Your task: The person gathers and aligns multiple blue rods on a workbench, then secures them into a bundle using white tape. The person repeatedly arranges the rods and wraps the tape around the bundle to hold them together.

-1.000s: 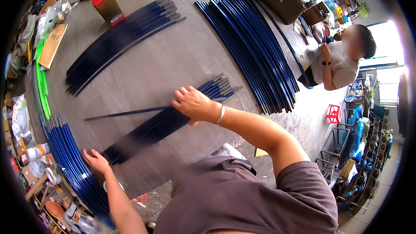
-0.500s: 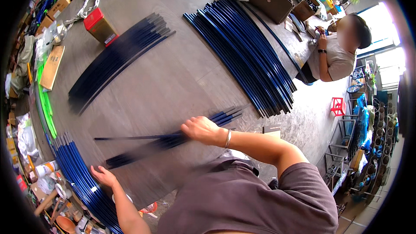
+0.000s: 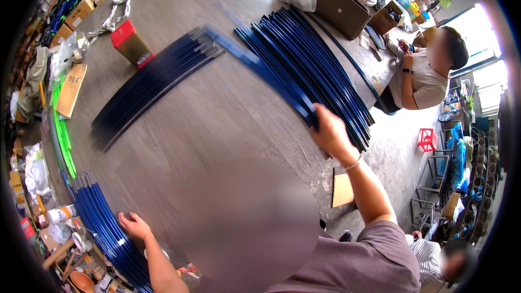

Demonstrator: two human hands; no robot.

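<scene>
My right hand (image 3: 334, 135) is closed round the near end of several slim blue rods (image 3: 279, 84), which are smeared by motion. They slant away to the far left, along the left side of a wide pile of glossy dark blue rods (image 3: 312, 70). Down at the lower left, my left hand (image 3: 135, 225) has its fingers apart and holds nothing. Beside it lies a bundle of blue rods (image 3: 103, 222) with grey tips. Another group of dark rods (image 3: 157, 84) is spread across the far left of the table, its near ends blurred.
A red and gold tin (image 3: 130, 43) stands behind the left rods. Green rods (image 3: 62, 125) and a wooden block (image 3: 71, 91) lie along the left edge. A brown case (image 3: 341, 10) sits at the back. One person (image 3: 429, 78) works at the right; another (image 3: 426, 258) is lower right.
My right hand has swung right and away from the near middle to the right pile, carrying rods. My left hand has barely moved. A second person has come into view at the lower right.
</scene>
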